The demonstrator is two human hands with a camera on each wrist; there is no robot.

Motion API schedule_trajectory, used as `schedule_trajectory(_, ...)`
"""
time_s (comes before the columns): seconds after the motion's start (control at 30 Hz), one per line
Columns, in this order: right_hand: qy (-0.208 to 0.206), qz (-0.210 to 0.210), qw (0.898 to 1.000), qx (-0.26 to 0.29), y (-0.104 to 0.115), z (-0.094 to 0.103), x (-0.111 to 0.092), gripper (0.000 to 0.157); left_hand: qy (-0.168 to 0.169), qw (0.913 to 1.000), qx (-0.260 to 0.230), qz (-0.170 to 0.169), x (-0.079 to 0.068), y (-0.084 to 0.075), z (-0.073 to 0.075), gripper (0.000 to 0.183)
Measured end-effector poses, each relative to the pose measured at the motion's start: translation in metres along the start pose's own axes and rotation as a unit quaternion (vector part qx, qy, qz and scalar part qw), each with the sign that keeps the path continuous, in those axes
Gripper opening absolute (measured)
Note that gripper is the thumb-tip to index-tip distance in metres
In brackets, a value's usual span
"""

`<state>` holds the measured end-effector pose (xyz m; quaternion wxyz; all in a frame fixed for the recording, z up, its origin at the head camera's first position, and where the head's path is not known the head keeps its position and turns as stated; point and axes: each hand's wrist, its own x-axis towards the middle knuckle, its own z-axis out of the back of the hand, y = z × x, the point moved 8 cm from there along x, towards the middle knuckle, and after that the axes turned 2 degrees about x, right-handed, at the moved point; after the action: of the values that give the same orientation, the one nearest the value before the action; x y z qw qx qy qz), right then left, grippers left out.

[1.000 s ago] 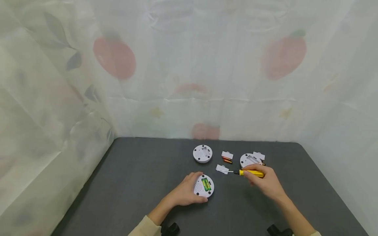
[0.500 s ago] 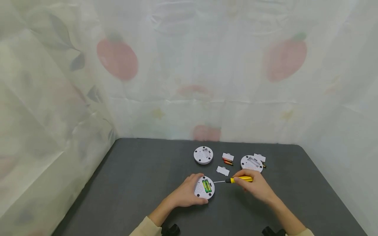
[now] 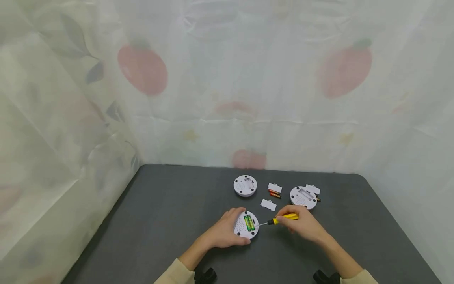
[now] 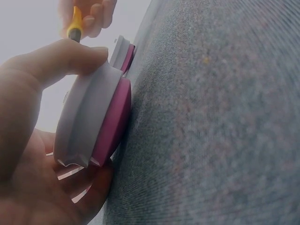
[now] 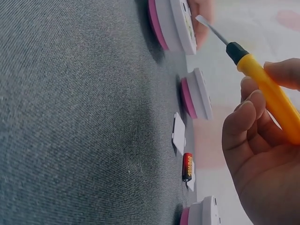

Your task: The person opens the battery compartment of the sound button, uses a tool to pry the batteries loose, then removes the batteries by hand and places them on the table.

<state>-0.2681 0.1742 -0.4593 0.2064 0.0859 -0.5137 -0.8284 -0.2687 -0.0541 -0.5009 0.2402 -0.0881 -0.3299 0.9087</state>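
My left hand (image 3: 224, 230) grips a round white device (image 3: 239, 228) by its sides. In the left wrist view that device (image 4: 89, 115) shows a pink underside facing the table. Two green batteries (image 3: 249, 223) sit in its uncovered compartment. Between thumb and fingers, my right hand (image 3: 301, 225) holds a yellow screwdriver (image 3: 291, 216) with a black collar. Its metal tip reaches over the device, near the batteries; in the right wrist view the screwdriver (image 5: 265, 86) tip appears just off the device's face, and contact cannot be made out.
Behind stand two more round devices, one at the centre (image 3: 244, 188) and one on the right (image 3: 299, 200), with vacant battery slots. A loose white cover (image 3: 268, 204) lies nearer. Another cover (image 3: 274, 187) lies by red-and-black batteries (image 3: 274, 194). A third cover (image 3: 313, 189) touches the right device.
My right hand has moved left, bringing the screwdriver tip from above the loose cover to over the device near its batteries. The left hand keeps its grip in place.
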Motion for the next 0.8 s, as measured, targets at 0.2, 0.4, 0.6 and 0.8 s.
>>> schedule_trajectory(0.2,0.021,-0.011,1.0,-0.015,0.001,-0.003,0.004,0.014,0.004,1.0,0.002,0.004,0.001,0.0,0.0,0.095)
schedule_trajectory(0.4,0.036,-0.026,0.998,-0.047,0.004,-0.007,0.011,0.016,0.002,1.0,0.002,0.003,0.001,0.001,-0.001,0.095)
schedule_trajectory(0.6,0.047,-0.036,0.997,-0.047,0.008,-0.011,0.014,0.023,-0.001,1.0,0.002,0.0,0.001,0.001,-0.001,0.096)
schedule_trajectory(0.8,0.038,-0.025,0.998,-0.046,0.005,-0.011,0.009,0.017,-0.001,1.0,0.004,0.001,0.001,0.002,-0.001,0.095)
